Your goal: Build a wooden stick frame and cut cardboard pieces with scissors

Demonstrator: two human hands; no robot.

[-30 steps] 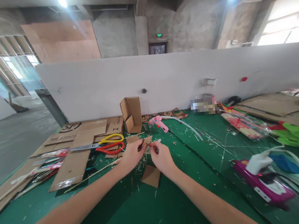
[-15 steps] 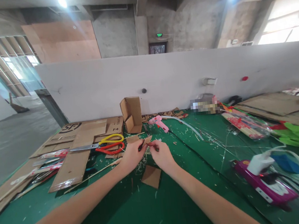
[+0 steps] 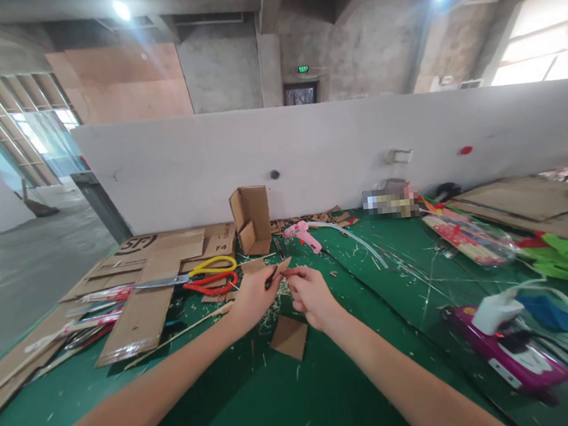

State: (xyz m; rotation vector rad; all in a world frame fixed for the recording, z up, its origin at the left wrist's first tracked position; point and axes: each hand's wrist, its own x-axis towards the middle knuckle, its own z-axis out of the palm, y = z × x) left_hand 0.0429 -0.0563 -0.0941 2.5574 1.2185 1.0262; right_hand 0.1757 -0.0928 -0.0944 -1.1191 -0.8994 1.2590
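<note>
My left hand [image 3: 252, 301] is closed on a small piece of cardboard [image 3: 284, 265], which is held up above the scraps. My right hand [image 3: 313, 297] pinches the near edge of this same piece, its fingertips almost meeting those of the left. Part of the piece is hidden by my fingers. Below the hands, a loose cardboard square [image 3: 290, 338] lies flat. Just beyond them stands a folded cardboard corner [image 3: 257, 210], with a pink hot glue gun [image 3: 302, 236] resting to its right. Large scissors [image 3: 214, 276] with yellow and red handles are left of my hands.
Cardboard sheets [image 3: 138, 314] and bagged tools cover the left side. A purple power strip [image 3: 513, 355] with plugs and cords sits at right, near a green bag [image 3: 567, 258]. A black cord [image 3: 372, 290] crosses the green table. A white partition [image 3: 184, 169] stands behind.
The fingers of my right hand have shifted and curled at the edge of the cardboard piece. My left hand stays nearly where it was, and the view has tilted slightly.
</note>
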